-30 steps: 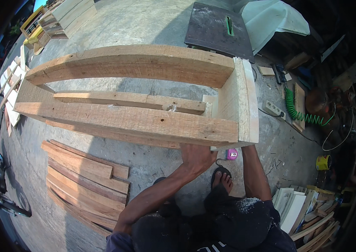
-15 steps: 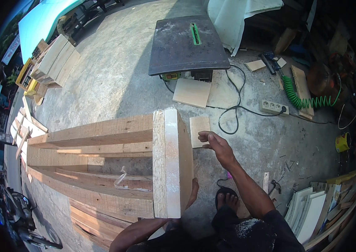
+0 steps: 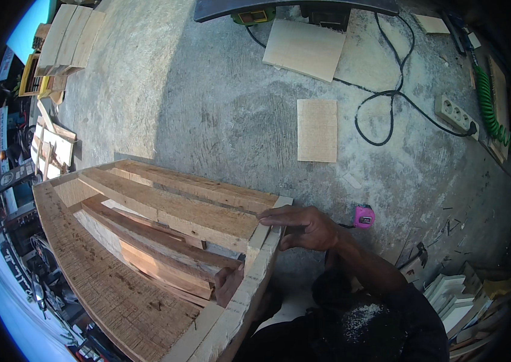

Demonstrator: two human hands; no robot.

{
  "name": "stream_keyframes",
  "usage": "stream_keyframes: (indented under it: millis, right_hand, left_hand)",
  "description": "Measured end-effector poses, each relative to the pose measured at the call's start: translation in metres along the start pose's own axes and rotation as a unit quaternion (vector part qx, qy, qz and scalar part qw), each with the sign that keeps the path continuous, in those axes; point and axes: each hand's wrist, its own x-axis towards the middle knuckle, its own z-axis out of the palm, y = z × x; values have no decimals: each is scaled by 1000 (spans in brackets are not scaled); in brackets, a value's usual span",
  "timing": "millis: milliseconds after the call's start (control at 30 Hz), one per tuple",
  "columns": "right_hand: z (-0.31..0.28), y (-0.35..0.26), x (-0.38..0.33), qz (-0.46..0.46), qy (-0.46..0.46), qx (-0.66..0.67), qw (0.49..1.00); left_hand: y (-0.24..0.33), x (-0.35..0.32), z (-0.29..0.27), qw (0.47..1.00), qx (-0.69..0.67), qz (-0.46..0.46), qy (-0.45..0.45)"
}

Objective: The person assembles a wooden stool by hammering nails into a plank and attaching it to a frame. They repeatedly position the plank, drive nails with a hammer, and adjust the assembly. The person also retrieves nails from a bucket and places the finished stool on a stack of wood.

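A long wooden frame (image 3: pixel 174 205) of rough planks and slats stands tilted in front of me, running from far left to near right. My right hand (image 3: pixel 308 228) grips the far corner of its end board (image 3: pixel 249 295), fingers over the top and thumb on the outer side. Nearer to me, my left hand (image 3: pixel 229 283) reaches up inside the frame and holds the same end board; its forearm is hidden behind the wood. A wide plank (image 3: pixel 116 271) forms the near side, with dark specks on its surface.
Beyond the frame lie a small board (image 3: pixel 317 131) and a larger board (image 3: pixel 303 49), below a table saw (image 3: pixel 294 7). To the right are a pink tape measure (image 3: pixel 364 216), a looping black cable (image 3: pixel 392 114), a power strip (image 3: pixel 455 114), a hammer (image 3: pixel 418 254) and scattered nails.
The frame has turned and tipped, bringing its wide side plank into view. My right hand, earlier free beside it, has closed on its end board. My left hand now shows inside the frame.
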Motion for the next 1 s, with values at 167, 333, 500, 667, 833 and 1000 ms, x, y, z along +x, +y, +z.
stream_keyframes:
  millis: [167, 333, 500, 667, 833, 1000]
  right_hand:
    - [-6, 8, 2, -48, -15, -16, 999]
    - [-4, 17, 3, -94, 11, -11, 995]
    - [-8, 16, 6, -110, -5, -18, 994]
    - [-8, 18, 3, 21, -36, 116, 992]
    - [2, 4, -3, 69, 63, -33, 995]
    - [-13, 9, -66, 137, 247, -22, 959]
  left_hand:
    - [-18, -23, 22, 995, 72, -1, -72]
    - [12, 8, -4, 998, -36, -39, -31]
    - [15, 30, 3, 993, 1, 55, 108]
    - [16, 24, 15, 977, 56, 94, 182]
    - [12, 17, 21, 966, 97, 116, 208]
    - [3, 13, 26, 952, 170, 180, 179]
